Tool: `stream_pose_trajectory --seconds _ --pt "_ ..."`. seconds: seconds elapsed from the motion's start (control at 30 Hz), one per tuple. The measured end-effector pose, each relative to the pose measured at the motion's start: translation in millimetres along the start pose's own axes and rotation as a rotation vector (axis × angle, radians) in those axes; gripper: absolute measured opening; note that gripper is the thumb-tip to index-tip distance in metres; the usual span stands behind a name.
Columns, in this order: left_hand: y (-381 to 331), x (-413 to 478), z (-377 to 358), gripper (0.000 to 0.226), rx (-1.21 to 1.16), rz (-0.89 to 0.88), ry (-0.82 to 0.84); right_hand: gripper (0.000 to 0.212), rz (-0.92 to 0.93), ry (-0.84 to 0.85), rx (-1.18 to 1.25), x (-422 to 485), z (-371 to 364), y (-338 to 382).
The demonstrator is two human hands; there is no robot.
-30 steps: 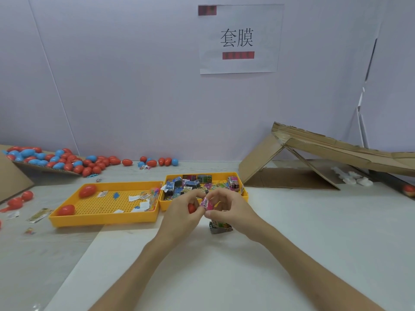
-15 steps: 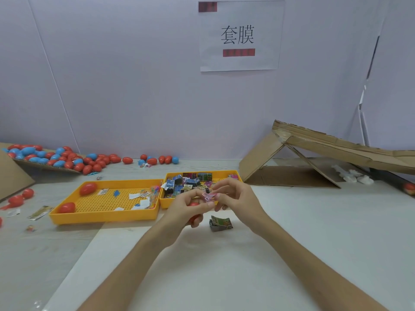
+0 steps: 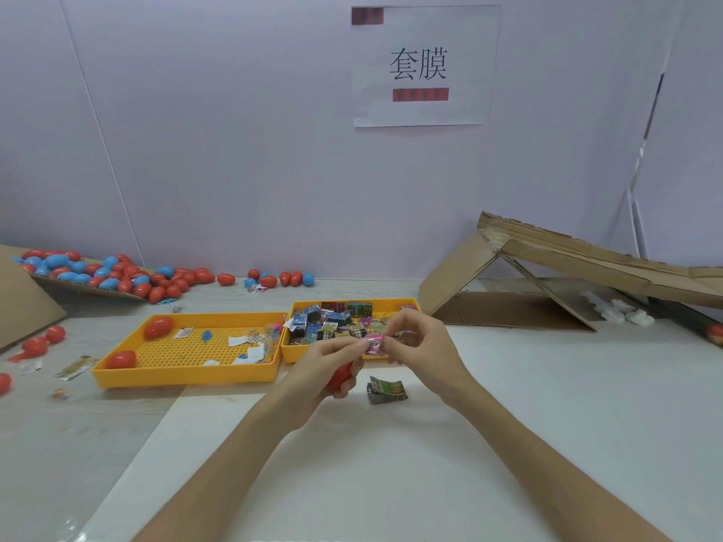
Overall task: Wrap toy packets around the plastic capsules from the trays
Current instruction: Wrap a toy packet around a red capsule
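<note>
Left hand (image 3: 321,369) and right hand (image 3: 422,346) pinch a pink packet (image 3: 374,343) between fingertips; left fingers also clamp a capsule (image 3: 339,377) beneath. Next likely needs opening the packet.

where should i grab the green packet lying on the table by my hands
Pinch the green packet from above, across its two long edges. It lies loose and slightly raised on the white table, touching nothing, so fingers should fit on both sides.
</note>
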State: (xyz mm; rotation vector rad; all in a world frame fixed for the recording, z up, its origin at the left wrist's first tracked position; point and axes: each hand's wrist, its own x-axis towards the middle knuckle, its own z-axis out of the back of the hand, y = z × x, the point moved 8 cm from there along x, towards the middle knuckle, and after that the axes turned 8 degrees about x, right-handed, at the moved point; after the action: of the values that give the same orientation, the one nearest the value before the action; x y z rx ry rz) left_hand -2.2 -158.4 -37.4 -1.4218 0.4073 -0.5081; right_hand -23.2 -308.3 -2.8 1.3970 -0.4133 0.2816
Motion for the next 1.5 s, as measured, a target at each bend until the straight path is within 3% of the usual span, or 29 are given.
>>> stream_pose_trajectory --seconds 0.07,0.17,0.43,0.6,0.93,1.1,1.23,1.37,1.5 --pt "0.6 0.8 3.6 0.041 -0.036 0.012 -0.016 0.02 0.001 -0.016 0.019 -1.0 1.3 0.7" --pt "0.0 1.1 5.6 0.036 -0.055 0.015 -0.015 0.026 0.011 -0.027 0.043 -1.7 2.3 2.3" --pt "2.0 0.3 8.9 0.036 -0.101 0.051 -0.049 0.007 0.025 0.06 0.06 -2.4 -4.9 6.1" --pt "7.3 -0.2 5.9 0.038 -0.126 0.11 -0.036 0.019 0.057 0.057 -0.011 -3.3 -4.4 7.7" --pt "12.3 1.1 2.4 0.04 -0.156 0.135 0.007 0.013 0.066 0.043 -0.104 -2.9 -5.9 4.7" --pt "7.8 0.8 2.4 0.043 -0.102 0.098 0.004 0.007 -0.067 0.065 -0.042 -2.1 -5.6 -4.6" --pt "4.3 2.2 5.7 0.029 -0.094 0.045 -0.028 0.01 -0.191 0.116 0.036 -3.9 -10.2 -12.1" --pt "8.1 3.8 7.4 0.048 -0.087 0.047 -0.055 0.012 -0.271 0.137 0.16 -4.8 -12.8 -15.2" --pt "5.5 4.0 6.6 0.049 -0.032 0.001 -0.086 0.011 -0.302 0.14 0.247 -5.3 -12.8 -15.3"
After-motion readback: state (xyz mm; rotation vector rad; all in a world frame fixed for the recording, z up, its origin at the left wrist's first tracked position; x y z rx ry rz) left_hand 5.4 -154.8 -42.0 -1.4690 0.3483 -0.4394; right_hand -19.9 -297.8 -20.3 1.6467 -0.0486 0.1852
